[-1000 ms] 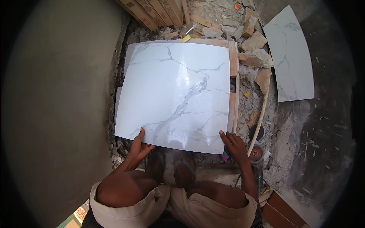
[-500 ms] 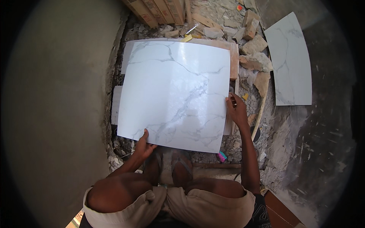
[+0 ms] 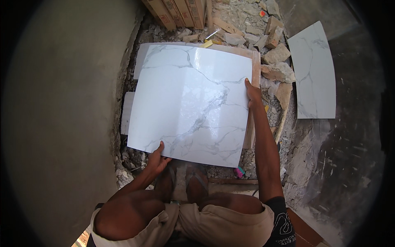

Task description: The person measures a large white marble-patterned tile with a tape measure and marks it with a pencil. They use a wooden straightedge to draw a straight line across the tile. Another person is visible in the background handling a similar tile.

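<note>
A large glossy white tile (image 3: 168, 99) with grey marble veins lies in front of me, above my feet. My left hand (image 3: 156, 159) grips its near edge, thumb on the face and fingers underneath. At the right edge, toward the far corner, my right hand (image 3: 253, 94) holds the tile with its thumb over the rim; the other fingers are mostly hidden. Under the tile, a brown board (image 3: 256, 68) shows along the right side, and a pale flat piece (image 3: 127, 109) sticks out on the left.
A plain grey wall (image 3: 70, 115) rises on the left. Several cardboard boxes (image 3: 181, 14) stand at the far end. Broken bricks (image 3: 275, 54) and rubble line the far right. Another marbled tile piece (image 3: 314, 74) lies on the dark floor at right. A pink-and-blue object (image 3: 239, 172) sits near the tile's corner.
My right hand has moved farther up the tile's right edge, and its thumb now lies over the face. The left hand keeps its hold; the tile has barely shifted.
</note>
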A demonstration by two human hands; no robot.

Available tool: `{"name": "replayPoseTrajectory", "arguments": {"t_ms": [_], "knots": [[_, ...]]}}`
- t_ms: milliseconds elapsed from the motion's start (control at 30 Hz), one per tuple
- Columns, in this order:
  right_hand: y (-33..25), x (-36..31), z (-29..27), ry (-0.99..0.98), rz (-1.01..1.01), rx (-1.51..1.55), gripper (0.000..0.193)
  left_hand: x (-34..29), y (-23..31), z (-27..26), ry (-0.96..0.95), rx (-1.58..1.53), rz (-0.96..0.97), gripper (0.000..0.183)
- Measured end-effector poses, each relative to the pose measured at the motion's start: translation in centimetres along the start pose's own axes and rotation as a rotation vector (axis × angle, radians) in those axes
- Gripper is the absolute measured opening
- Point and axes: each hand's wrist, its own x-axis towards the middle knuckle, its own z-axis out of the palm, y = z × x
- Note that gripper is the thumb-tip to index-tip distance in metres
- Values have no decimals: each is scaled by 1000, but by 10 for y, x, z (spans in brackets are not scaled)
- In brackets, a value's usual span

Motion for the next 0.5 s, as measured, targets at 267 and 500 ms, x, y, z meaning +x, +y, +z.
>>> {"name": "replayPoseTrajectory", "arguments": {"t_ms": [267,500], "knots": [[-6,-7,8,67,-25,-96,63,-5,0,4,-18,-1,20,46],[4,-3,9,45,-48,-70,55,-6,-1,2,-7,-6,24,47]]}}
